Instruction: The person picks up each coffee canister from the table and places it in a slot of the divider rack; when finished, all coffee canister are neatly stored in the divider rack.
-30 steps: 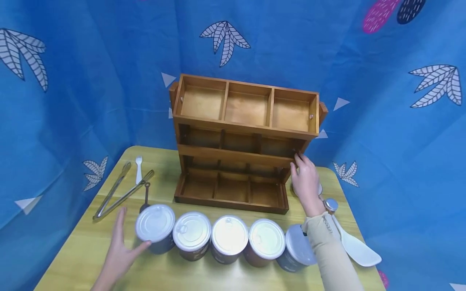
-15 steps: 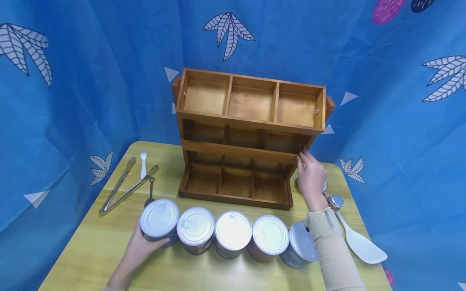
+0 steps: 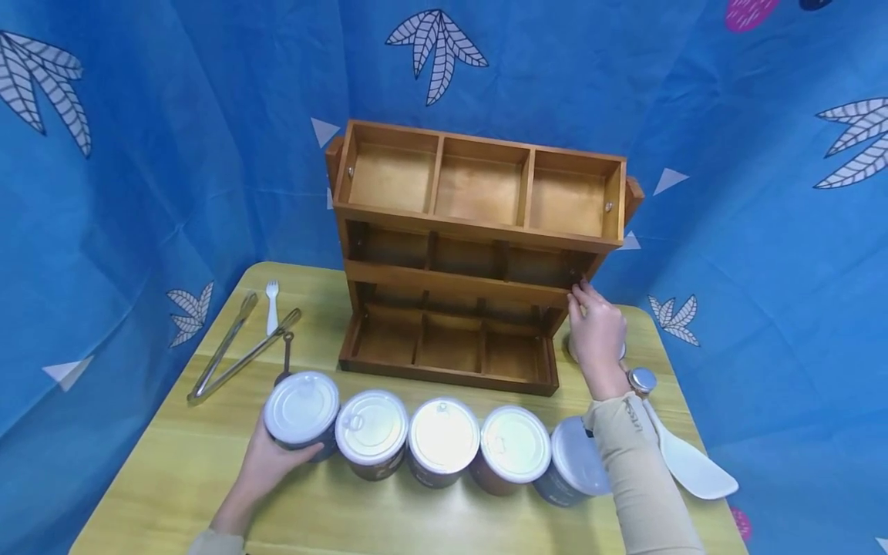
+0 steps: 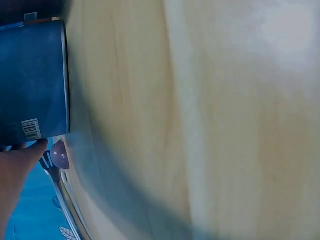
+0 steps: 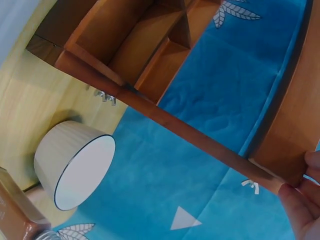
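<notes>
A row of several cans with pale lids stands along the front of the table. My left hand (image 3: 264, 466) grips the leftmost can (image 3: 302, 408), its fingers wrapped round the far side and the thumb in front. In the left wrist view this dark blue can (image 4: 32, 85) shows a barcode near the fingers. Behind the row stands a three-tier brown wooden rack (image 3: 454, 279) with divided compartments. My right hand (image 3: 598, 333) pinches the rack's right side by the middle tier. In the right wrist view its thumb lies on the wooden side post (image 5: 200, 140), near a wing nut.
Metal tongs (image 3: 220, 347), a white fork (image 3: 272, 312) and a small dark scoop (image 3: 287, 354) lie at the left. Near the right arm are a white cup (image 5: 72, 162), a jar with a metal lid (image 3: 642, 378) and a white spatula (image 3: 697, 469). Blue cloth (image 3: 555, 69) surrounds the table.
My left hand has moved right, from beside the leftmost can to a grip round it. My right hand's fingers have closed onto the rack's side. The view has shifted slightly.
</notes>
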`<state>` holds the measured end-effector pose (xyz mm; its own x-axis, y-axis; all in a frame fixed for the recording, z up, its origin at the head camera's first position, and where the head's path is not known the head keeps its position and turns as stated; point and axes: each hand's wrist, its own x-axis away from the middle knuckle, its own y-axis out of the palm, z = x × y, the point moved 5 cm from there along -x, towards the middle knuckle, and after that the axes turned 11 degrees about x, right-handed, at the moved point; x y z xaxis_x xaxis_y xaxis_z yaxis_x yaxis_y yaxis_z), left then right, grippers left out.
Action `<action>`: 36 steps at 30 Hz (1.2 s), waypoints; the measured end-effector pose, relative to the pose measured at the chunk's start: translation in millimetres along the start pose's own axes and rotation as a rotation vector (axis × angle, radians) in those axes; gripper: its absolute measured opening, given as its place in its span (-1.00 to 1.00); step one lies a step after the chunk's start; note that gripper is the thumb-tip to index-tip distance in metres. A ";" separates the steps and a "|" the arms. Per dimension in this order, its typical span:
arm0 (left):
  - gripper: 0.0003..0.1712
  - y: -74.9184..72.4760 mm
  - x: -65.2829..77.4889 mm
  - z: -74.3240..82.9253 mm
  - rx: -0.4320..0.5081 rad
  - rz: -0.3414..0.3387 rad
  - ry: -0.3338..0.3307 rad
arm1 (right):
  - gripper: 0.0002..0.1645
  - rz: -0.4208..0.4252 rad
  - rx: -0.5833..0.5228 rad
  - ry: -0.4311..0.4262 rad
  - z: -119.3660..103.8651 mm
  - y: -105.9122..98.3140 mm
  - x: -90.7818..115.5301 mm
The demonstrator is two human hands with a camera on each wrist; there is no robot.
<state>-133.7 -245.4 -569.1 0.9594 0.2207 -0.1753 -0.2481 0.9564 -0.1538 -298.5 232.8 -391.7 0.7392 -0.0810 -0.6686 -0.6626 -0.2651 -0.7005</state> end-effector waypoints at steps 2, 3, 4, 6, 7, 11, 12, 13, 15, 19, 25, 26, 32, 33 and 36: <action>0.34 -1.5 -2.9 -0.4 0.004 0.005 0.001 | -0.75 -0.007 -0.004 0.001 0.5 0.5 0.3; 0.33 -2.5 -5.1 -0.1 0.009 0.007 -0.003 | -0.76 -0.008 -0.005 0.002 0.9 1.1 0.5; 0.33 -3.8 -7.6 0.8 0.005 0.011 -0.014 | -0.76 -0.005 -0.008 0.002 1.3 1.4 0.7; 0.33 -6.6 -13.8 4.8 -0.015 0.021 -0.039 | -0.77 0.005 -0.010 0.002 2.3 2.4 0.6; 0.33 -7.8 -18.3 8.5 -0.019 0.025 -0.040 | -0.77 0.010 -0.010 0.002 2.6 2.4 0.4; 0.34 -8.6 -41.8 29.0 -0.001 0.004 0.006 | -0.78 0.015 -0.009 0.005 2.7 0.3 -0.7; 0.34 -7.2 -48.6 34.9 0.002 -0.011 0.025 | -0.78 0.014 -0.010 0.010 3.0 -0.1 -0.8; 0.34 -5.3 -54.8 40.4 -0.004 -0.028 0.036 | -0.78 0.011 -0.010 0.014 3.3 -0.6 -1.0; 0.34 0.2 -66.3 50.3 0.008 -0.066 0.048 | -0.77 0.002 -0.010 0.025 3.8 -1.1 -1.1; 0.33 15.8 -84.6 62.8 -0.007 -0.132 0.036 | -0.76 -0.030 -0.003 0.040 3.6 0.0 -0.9; 0.29 45.0 -112.5 69.1 -0.028 -0.212 0.034 | -0.75 -0.052 -0.002 0.043 3.2 0.2 -0.9; 0.29 49.7 -116.8 69.6 -0.028 -0.224 0.036 | -0.75 -0.050 -0.002 0.043 3.0 -0.1 -1.0; 0.27 73.7 -135.1 67.4 0.015 -0.299 0.032 | -0.76 -0.042 0.011 0.039 3.2 -0.9 -1.2; 0.27 76.7 -137.2 66.0 0.019 -0.310 0.029 | -0.76 -0.042 0.011 0.038 3.1 -0.8 -1.2; 0.25 84.4 -141.9 61.9 0.034 -0.335 0.012 | -0.76 -0.043 0.012 0.031 2.3 -0.8 -0.5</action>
<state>-282.5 -184.2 -497.0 0.9852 -0.1092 -0.1322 0.0856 0.9812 -0.1729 -298.6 235.3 -391.4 0.7703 -0.0992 -0.6300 -0.6314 -0.2573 -0.7315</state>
